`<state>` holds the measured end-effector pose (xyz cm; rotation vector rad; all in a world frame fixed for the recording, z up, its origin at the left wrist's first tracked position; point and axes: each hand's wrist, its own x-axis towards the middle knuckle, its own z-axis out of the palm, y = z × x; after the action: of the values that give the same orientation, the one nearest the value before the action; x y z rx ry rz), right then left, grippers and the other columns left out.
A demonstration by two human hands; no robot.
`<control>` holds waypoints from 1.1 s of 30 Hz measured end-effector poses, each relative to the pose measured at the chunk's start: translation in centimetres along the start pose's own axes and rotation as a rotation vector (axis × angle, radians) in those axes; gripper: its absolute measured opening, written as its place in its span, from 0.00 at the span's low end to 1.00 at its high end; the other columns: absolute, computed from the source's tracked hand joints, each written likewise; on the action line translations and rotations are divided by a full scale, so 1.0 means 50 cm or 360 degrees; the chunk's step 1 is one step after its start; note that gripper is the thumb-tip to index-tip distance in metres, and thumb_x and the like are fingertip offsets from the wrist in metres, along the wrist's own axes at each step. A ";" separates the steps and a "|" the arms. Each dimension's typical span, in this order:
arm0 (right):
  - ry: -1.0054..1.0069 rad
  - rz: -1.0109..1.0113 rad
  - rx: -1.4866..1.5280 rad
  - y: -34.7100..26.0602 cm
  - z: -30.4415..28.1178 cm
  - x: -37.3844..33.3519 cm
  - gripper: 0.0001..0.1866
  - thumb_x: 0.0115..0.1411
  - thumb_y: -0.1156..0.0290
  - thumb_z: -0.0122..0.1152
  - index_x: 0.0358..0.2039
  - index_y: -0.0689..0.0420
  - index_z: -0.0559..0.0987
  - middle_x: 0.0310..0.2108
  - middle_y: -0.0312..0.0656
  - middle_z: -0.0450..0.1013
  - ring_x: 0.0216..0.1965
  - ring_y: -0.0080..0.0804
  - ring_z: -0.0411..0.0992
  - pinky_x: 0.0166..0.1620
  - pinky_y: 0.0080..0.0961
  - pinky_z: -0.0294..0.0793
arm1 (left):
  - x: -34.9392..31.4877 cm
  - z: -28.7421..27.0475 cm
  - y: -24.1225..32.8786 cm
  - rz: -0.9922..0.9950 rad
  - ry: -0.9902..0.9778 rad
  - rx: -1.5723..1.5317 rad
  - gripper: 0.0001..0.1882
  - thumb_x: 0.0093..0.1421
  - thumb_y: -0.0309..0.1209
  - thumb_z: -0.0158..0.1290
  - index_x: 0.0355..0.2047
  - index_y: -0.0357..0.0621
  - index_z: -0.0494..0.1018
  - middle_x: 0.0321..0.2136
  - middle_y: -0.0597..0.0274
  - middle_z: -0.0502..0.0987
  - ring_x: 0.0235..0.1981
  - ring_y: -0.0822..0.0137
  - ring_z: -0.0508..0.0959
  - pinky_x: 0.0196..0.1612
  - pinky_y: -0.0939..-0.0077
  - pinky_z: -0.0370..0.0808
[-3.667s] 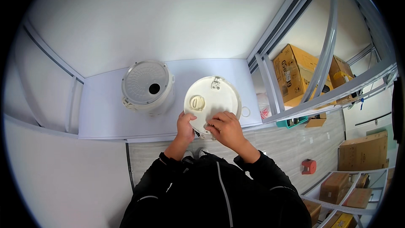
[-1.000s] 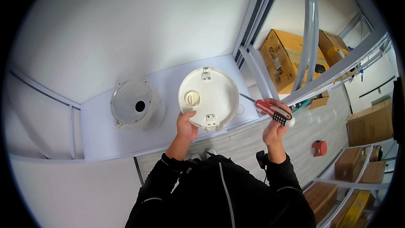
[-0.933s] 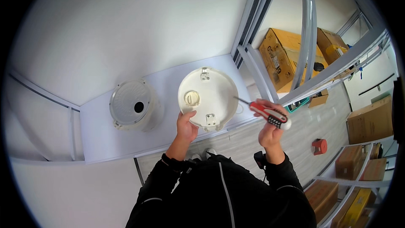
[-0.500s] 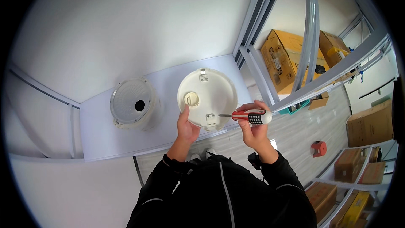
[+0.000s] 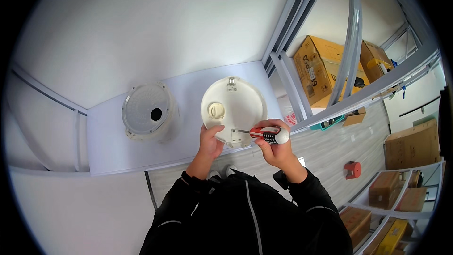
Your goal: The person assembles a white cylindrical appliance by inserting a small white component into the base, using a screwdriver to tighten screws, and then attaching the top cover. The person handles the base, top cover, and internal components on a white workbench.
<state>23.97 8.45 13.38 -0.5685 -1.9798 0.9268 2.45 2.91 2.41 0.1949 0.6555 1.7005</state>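
Note:
My left hand (image 5: pixel 210 144) grips the near-left edge of a round white lid (image 5: pixel 245 106), thumb over the rim and fingers mostly hidden below. A red, white and black screwdriver (image 5: pixel 272 135) is wrapped in my right hand (image 5: pixel 278 153), its shaft pointing left. The tip appears to meet a small bracket (image 5: pixel 236 135) at the lid's near edge; whether it sits in a screw cannot be made out. On the far edge is a metal hinge-like fitting (image 5: pixel 231 84), and a round cream cap (image 5: pixel 216 110) sits toward the left.
A round white tub with a grey translucent top (image 5: pixel 146 101) and a black hole stands on the white table (image 5: pixel 113 156) to the left. Grey metal framing (image 5: pixel 295 85) rises at the right, with cardboard boxes (image 5: pixel 321 66) behind it. A red stool (image 5: pixel 352 170) stands on the floor.
My right hand has moved left and slightly down, bringing the screwdriver's tip onto the near bracket. My left thumb now reaches further over the lid's near edge.

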 end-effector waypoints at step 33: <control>0.0174 -0.0691 -0.0544 -0.026 -0.014 0.059 0.35 0.57 0.67 0.80 0.62 0.62 0.74 0.49 0.52 0.79 0.43 0.47 0.83 0.39 0.34 0.84 | 0.008 0.000 -0.003 0.0045 0.0067 0.0156 0.35 0.55 0.18 0.48 0.66 0.35 0.67 0.57 0.48 0.78 0.57 0.51 0.81 0.61 0.53 0.81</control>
<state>22.91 9.94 16.15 -0.3416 -2.0598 0.2883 2.50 3.33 2.25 0.2391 0.7713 1.7045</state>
